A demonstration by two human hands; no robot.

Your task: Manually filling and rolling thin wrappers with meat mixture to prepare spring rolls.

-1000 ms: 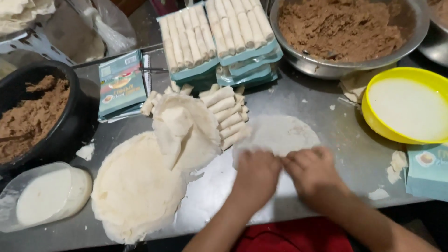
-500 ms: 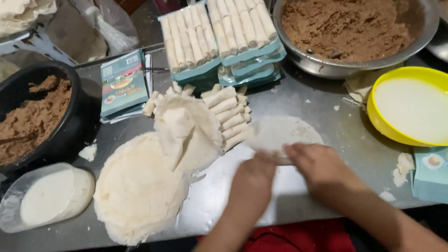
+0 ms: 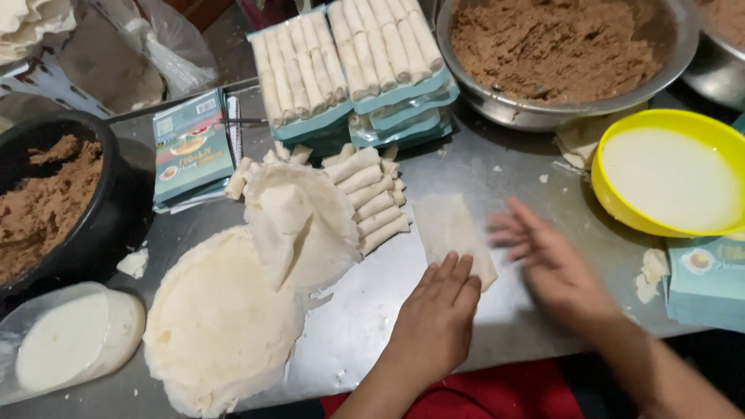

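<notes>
My left hand [image 3: 436, 314] lies flat on the steel table [image 3: 473, 167], its fingertips pressing the near end of a pale wrapper [image 3: 448, 227] folded into a long strip. My right hand [image 3: 545, 260] is blurred, fingers spread, just right of that strip and holding nothing. To the left of the strip lies a row of finished rolls [image 3: 371, 198]. A stack of round wrappers [image 3: 221, 326] sits further left, with a loose folded sheet [image 3: 303, 225] on its far edge.
Teal trays of rolls [image 3: 349, 62] stand at the back. A steel bowl of brown filling [image 3: 559, 46] is back right, a yellow bowl of white liquid [image 3: 671, 178] right, a black bowl of filling [image 3: 54, 202] left, a bagged white disc [image 3: 66, 341] front left.
The round wrapper under both hands is now folded into a narrow strip. My right hand has lifted off it and moved right; my left hand stays on its near end.
</notes>
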